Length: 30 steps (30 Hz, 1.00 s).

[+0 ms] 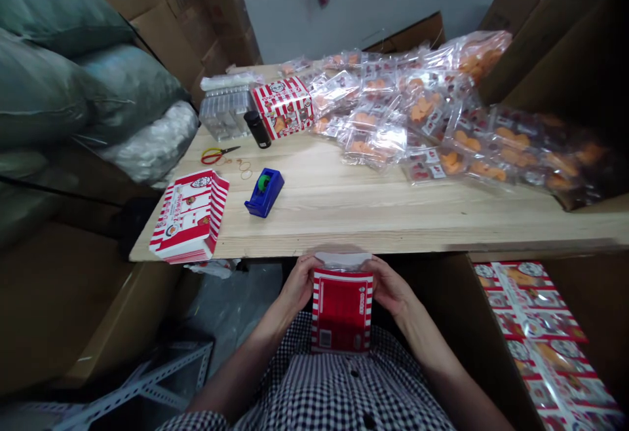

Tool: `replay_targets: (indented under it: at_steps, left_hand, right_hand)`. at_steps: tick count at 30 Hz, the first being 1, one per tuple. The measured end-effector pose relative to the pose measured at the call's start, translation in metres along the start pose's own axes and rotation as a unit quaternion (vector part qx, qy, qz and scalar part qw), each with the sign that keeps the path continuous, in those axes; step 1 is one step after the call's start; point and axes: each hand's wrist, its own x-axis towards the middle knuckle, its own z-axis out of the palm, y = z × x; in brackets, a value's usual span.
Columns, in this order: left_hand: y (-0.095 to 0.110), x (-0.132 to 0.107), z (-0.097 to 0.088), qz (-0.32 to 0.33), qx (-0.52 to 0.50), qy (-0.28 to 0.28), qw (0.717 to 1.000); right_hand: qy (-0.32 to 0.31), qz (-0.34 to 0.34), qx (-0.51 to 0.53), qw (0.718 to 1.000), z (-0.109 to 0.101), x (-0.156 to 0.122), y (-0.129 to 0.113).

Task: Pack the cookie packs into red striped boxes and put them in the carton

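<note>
A red box with white-striped sides [343,313] is held upright in front of my body, just off the table's front edge. Its top flap is up, and clear plastic shows at the opening. My left hand [302,281] is closed on the box's upper left corner. At the upper right corner, my right hand [389,285] grips the same box. Some of the fingers on both hands are hidden behind it.
On the wooden table [324,208] lie a blue tape dispenser [265,192], scissors [216,154], a stack of flat red-and-white cartons [189,218], a black bottle [258,130] and many clear packets with orange pieces [368,123]. An open carton of packed boxes [545,333] stands at right.
</note>
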Motion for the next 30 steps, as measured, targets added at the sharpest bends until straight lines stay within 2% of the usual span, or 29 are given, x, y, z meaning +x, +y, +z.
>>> replay_targets:
  at_steps: [5,8,11,13,16,20,26,30]
  left_hand:
    - [0.006,-0.002,0.003,0.0,-0.013,-0.051,0.999]
    - [0.013,-0.011,-0.003,0.01,0.006,-0.122,0.992]
    - [0.021,-0.017,-0.012,0.044,0.075,-0.217,0.972]
    - [0.026,-0.018,-0.018,0.07,0.146,-0.253,0.954]
    - [0.027,-0.012,-0.022,0.111,0.22,-0.245,0.938]
    - [0.023,0.0,-0.024,0.148,0.2,-0.245,0.937]
    - [0.022,0.007,-0.03,0.119,0.223,-0.263,0.931]
    - [0.023,0.01,-0.03,0.135,0.245,-0.261,0.924]
  right_hand:
    - [0.001,-0.001,0.001,1.0,-0.012,0.004,0.007]
    - [0.018,-0.039,0.015,0.999,-0.021,0.003,0.014]
    - [-0.025,-0.053,0.031,0.998,-0.026,-0.002,0.017]
    - [-0.073,-0.045,0.037,0.996,-0.027,-0.005,0.015]
    - [-0.12,-0.038,0.042,0.991,-0.025,-0.01,0.012]
    - [-0.152,-0.051,0.033,0.987,-0.024,-0.01,0.012]
    - [-0.117,-0.092,-0.03,0.988,-0.029,-0.005,0.013]
    - [-0.116,-0.098,-0.041,0.988,-0.03,-0.005,0.01]
